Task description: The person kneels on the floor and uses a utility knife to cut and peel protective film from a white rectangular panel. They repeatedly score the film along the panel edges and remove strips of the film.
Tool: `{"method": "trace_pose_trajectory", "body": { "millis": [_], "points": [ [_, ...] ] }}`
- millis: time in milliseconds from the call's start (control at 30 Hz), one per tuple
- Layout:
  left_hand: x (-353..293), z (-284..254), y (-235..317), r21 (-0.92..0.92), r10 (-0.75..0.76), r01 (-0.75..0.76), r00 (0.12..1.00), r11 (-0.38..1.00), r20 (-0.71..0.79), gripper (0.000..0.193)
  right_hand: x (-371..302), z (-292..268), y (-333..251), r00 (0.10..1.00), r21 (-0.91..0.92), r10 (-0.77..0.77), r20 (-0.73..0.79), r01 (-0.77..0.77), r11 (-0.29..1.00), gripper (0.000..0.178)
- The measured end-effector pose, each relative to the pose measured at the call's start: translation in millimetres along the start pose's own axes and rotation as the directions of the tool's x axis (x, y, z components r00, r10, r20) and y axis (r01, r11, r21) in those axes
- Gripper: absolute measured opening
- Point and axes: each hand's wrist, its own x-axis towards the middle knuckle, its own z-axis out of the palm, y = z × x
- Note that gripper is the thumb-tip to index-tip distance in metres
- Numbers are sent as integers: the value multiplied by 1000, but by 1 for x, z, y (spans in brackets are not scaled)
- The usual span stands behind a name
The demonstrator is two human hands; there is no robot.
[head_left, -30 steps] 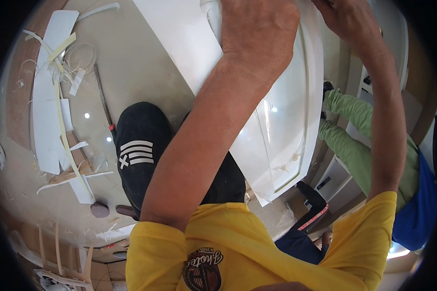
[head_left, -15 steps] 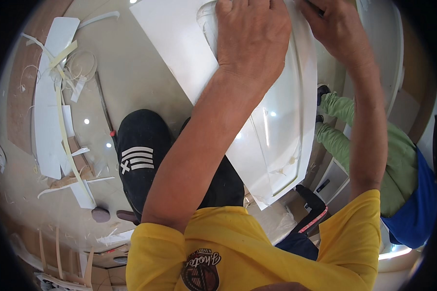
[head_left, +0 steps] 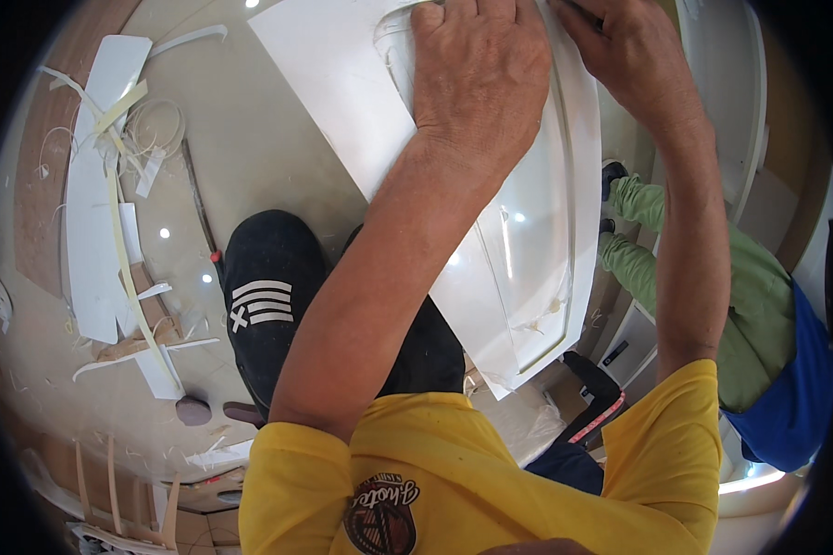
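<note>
A large white panel lies tilted across the space before me, with a rounded groove and strips of thin clear film along its edge. My left hand rests palm down on its upper part. Its fingertips are cut off by the top of the picture, so what they do is hidden. Just right of it, over the panel's right edge, my right hand is closed around a slim dark tool, of which only a short piece shows. The tool's tip is out of view.
On the floor at left lie a long white board, pale offcut strips and a thin dark rod with a red end. A person in green trousers is close on the right. White cabinet parts stand behind them.
Both hands have shifted slightly to the left, the right one more, with the dark tool still in its grip. The panel is nearly where it was.
</note>
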Motion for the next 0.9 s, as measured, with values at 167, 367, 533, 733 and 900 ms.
{"method": "trace_pose_trajectory", "body": {
  "millis": [167,367,533,733,900],
  "points": [
    [0,2,-1,12,-2,3,1000,1000,-8,16,-2,-1,-27,992,-94,124,-3,-124,988,13],
    [0,3,-2,-18,-8,8,1000,1000,1,16,-4,3,-32,984,-164,177,-16,-177,970,16],
    [0,2,-3,-56,0,-4,998,998,-59,16,-1,6,-34,991,-271,135,8,-128,954,16],
    [-3,2,-2,-52,31,-35,997,998,-76,24,11,3,-29,971,-248,224,84,-198,948,19],
    [0,2,0,7,34,-34,997,999,-71,35,10,4,-23,976,-321,155,150,-100,942,18]
  ]
}}
